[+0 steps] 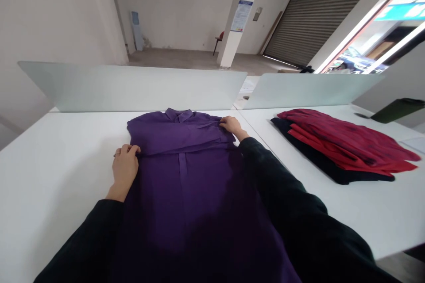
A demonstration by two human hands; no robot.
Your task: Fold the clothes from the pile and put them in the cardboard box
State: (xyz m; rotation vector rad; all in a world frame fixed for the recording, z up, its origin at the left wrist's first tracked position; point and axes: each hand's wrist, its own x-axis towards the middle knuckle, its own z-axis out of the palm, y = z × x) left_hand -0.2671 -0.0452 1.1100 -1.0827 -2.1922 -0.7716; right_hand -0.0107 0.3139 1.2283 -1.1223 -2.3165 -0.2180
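Now seemingly folding sleeves [175,138] across purple collared shirt [168,192], clamping cloth with left fingers [132,149] and right fingers [227,121]; wants smoothing next.

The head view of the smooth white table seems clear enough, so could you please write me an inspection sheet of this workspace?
Surface: smooth white table, with a seam running right of the shirt.
Job's things: purple collared shirt, spread with its collar toward the far edge; fabric lies folded across its chest.
Clutter: stack of folded red and dark cloth items at right; dark green object beyond, unclear what.
Hands: left hand and right hand touch opposite sides of the folded fabric; how firmly, cannot tell.
Cables: nothing seen.
Surroundings: pale translucent panels along the far edge; behind, a white square pillar and grey slatted roller shutter.
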